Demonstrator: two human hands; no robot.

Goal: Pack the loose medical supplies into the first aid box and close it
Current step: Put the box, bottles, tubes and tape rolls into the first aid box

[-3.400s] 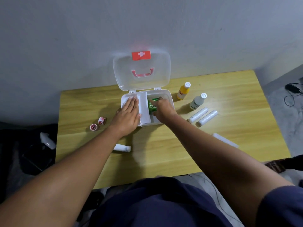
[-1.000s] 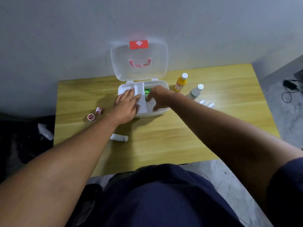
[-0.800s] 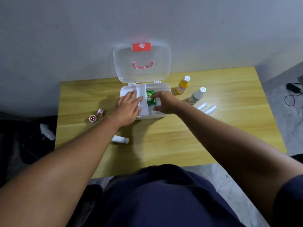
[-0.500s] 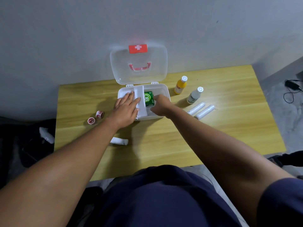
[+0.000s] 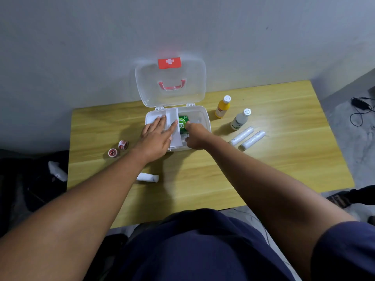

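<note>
The white first aid box point(image 5: 204, 118) stands at the table's back edge, its clear lid point(image 5: 190, 92) upright against the wall. A green packet point(image 5: 182, 124) lies inside, right of a white tray insert point(image 5: 172, 118). My left hand point(image 5: 156, 137) lies flat on the box's left half and the tray, fingers spread. My right hand point(image 5: 196, 137) reaches into the right half; its index fingertip touches the packet's right edge, thumb apart lower down. Loose on the table: a yellow bottle point(image 5: 222, 107), a clear bottle point(image 5: 240, 119), two white gauze rolls point(image 5: 241, 135) point(image 5: 252, 140), another white roll point(image 5: 147, 177), two red tape rolls point(image 5: 123, 144) point(image 5: 112, 152).
The yellow wooden table point(image 5: 284, 159) stands against a grey wall. A white object point(image 5: 57, 171) lies on dark things on the floor at the left. A black cable point(image 5: 361, 110) and a shoe point(image 5: 338, 199) are on the floor to the right.
The green packet now lies in the box beside the tray, and my right hand has loosened from covering it to touching its right edge. My left hand has stayed flat on the box.
</note>
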